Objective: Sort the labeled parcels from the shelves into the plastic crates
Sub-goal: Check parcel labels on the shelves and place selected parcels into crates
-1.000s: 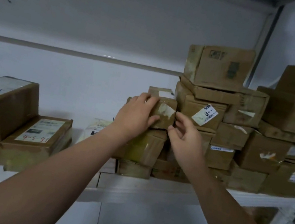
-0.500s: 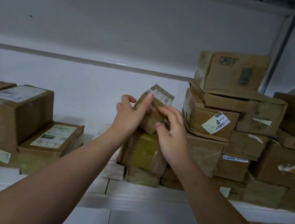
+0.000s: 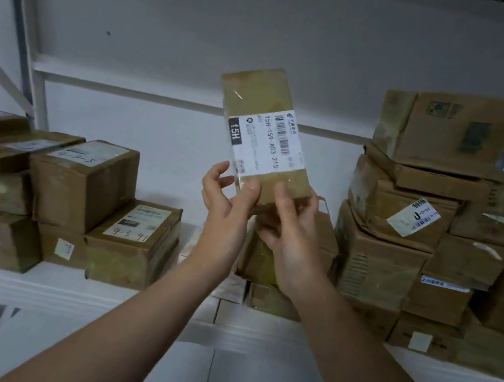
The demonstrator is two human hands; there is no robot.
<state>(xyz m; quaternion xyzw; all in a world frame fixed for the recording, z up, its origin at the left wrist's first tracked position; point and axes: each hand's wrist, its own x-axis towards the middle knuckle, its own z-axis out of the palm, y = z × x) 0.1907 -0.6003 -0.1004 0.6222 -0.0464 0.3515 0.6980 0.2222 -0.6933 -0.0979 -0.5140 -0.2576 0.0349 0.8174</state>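
lifting clear of the pile where it lay a second ago, the small parcel (image 3: pixel 258 91) now stands on end in the air over the middle of the shelf (image 3: pixel 58 288), above and behind the shelf's front edge, touching no other box; half a second ago it was only tipped up off the box beneath, its white label (image 3: pixel 268 146) nearly edge-on; now that label squarely faces the camera, showing the code 15h in a black band and a longer string beside the barcodes; i judge that the pick is done and the reading step is in hand, since the label decides which of the plastic crates the parcel belongs in; no crate shows in this view; the left hand (image 3: pixel 224 206) grips the parcel's lower left corner, thumb on the front face, fingers curled round behind the edge; the right hand (image 3: pixel 294 232) pinches the lower right corner the same way, thumb in front, fingers wrapped behind the right edge; both forearms reach up and forward from the bottom of the view, and the parcel leans a little to the left at its top; behind the hands sits the taped box (image 3: pixel 257 259) it came from; toward the shelf's right end rises the tall stack (image 3: pixel 407 218) of cartons, and toward its left end sit the lower boxes (image 3: pixel 87 182)
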